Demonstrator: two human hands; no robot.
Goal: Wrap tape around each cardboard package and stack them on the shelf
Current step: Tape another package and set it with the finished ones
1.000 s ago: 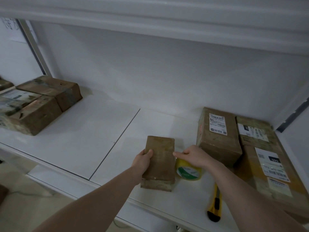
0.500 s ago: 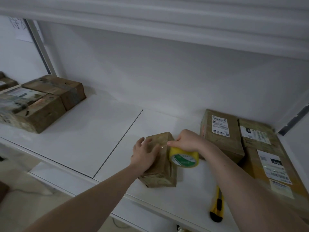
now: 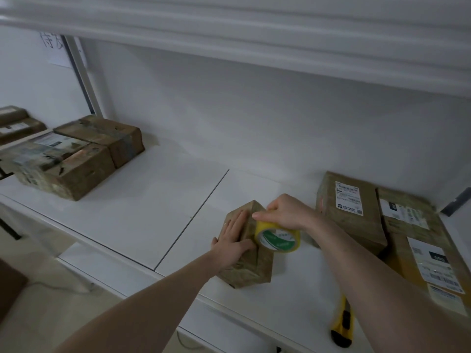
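Note:
A small brown cardboard package [image 3: 251, 270] lies on the white shelf [image 3: 142, 212], tilted onto an edge. My left hand [image 3: 234, 239] presses flat on its upper left face with straight fingers. My right hand [image 3: 286, 212] grips a yellow tape roll [image 3: 277, 236] with a green and white core, held against the package's top ridge on the right side. A strip of clear tape runs over the package under the roll.
Several labelled cardboard packages [image 3: 354, 212] lie at the right end of the shelf. Two taped packages [image 3: 71, 159] sit at the far left. A yellow and black utility knife [image 3: 342, 324] lies near the front edge. An upper shelf [image 3: 229, 29] overhangs.
The package went from lying flat to tilted on an edge. My left hand moved from its side onto its top. My right hand lifted the tape roll up to the package's ridge.

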